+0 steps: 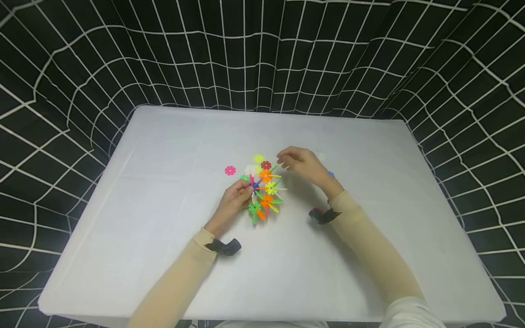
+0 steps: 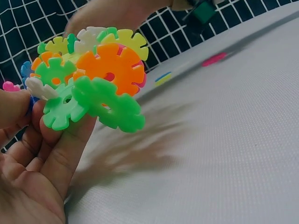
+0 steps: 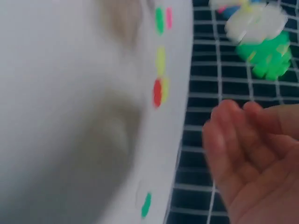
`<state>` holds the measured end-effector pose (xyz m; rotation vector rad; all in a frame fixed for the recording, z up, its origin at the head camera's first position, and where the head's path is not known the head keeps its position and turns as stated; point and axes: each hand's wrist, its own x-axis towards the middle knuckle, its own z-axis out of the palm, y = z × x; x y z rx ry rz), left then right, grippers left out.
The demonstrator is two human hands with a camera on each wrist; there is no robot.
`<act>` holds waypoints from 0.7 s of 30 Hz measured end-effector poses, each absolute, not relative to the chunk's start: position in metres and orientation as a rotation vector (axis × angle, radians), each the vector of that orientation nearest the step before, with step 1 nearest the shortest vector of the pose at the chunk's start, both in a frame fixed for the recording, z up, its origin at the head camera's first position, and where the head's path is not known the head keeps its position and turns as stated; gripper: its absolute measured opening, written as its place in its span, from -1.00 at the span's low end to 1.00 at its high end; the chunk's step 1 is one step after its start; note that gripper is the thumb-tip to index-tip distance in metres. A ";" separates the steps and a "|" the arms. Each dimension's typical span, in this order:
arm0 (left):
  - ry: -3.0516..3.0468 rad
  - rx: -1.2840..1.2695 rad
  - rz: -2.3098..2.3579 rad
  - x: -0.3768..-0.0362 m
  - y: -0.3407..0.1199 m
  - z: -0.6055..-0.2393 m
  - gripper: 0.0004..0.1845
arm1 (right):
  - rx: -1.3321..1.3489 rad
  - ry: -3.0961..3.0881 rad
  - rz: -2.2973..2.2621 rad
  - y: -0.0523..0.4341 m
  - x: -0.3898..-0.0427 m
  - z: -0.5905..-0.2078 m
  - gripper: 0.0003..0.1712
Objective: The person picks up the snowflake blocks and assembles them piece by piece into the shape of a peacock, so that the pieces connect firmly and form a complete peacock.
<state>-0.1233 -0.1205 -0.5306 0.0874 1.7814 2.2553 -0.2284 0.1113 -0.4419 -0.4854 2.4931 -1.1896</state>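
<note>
— Gripping the snowflake-disc cluster [image 1: 262, 191] above the white table [image 1: 164, 205], our left hand [image 1: 235, 200] is clamping its fingers on it.

— Our right hand [image 1: 301, 164] is hovering, fingers loosely curled, empty; we are risking popping discs loose by squeezing.

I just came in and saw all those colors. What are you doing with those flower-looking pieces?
A person sits at a white table with a cluster of snowflake building discs joined together. The left hand holds the cluster, fingers curled round its lower part. The right hand hovers just beside the cluster's top with loosely curled fingers, and seems to hold nothing. A loose pink disc lies on the table to the left, and a few more loose discs lie just beyond the cluster.
</note>
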 end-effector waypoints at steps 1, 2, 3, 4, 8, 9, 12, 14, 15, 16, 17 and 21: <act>1.780 0.087 2.260 -0.124 -0.120 -0.531 -0.92 | -0.452 2.527 -1.127 0.114 -0.233 -0.444 -0.64; 1.778 0.084 2.263 -0.124 -0.120 -0.531 -0.92 | -0.430 2.563 -1.056 0.117 -0.238 -0.445 -0.63; 1.772 0.079 2.267 -0.124 -0.120 -0.531 -0.94 | -0.414 2.597 -0.980 0.120 -0.244 -0.447 -0.62; 1.764 0.074 2.270 -0.123 -0.120 -0.531 -0.95 | -0.399 2.624 -0.909 0.123 -0.249 -0.450 -0.61; 1.758 0.065 2.264 -0.122 -0.119 -0.529 -0.95 | -0.344 2.676 -0.693 0.132 -0.264 -0.457 -0.59; 1.756 0.066 2.265 -0.122 -0.119 -0.529 -0.96 | -0.324 2.679 -0.660 0.134 -0.267 -0.459 -0.57; 1.761 0.063 2.266 -0.121 -0.119 -0.529 -0.95 | -0.274 2.694 -0.589 0.136 -0.272 -0.462 -0.56; 1.763 0.058 2.265 -0.122 -0.119 -0.528 -0.96 | -0.286 2.696 -0.531 0.137 -0.274 -0.464 -0.55; 1.761 0.055 2.267 -0.122 -0.119 -0.528 -0.96 | -0.296 2.691 -0.508 0.137 -0.274 -0.465 -0.55; 1.761 0.052 2.268 -0.122 -0.119 -0.529 -0.96 | -0.314 2.690 -0.476 0.137 -0.274 -0.466 -0.55; 1.760 0.050 2.270 -0.122 -0.119 -0.528 -0.96 | -0.332 2.689 -0.446 0.137 -0.274 -0.467 -0.54; 1.762 0.061 2.271 -0.123 -0.120 -0.528 -0.96 | -0.366 2.712 -0.367 0.136 -0.270 -0.471 -0.54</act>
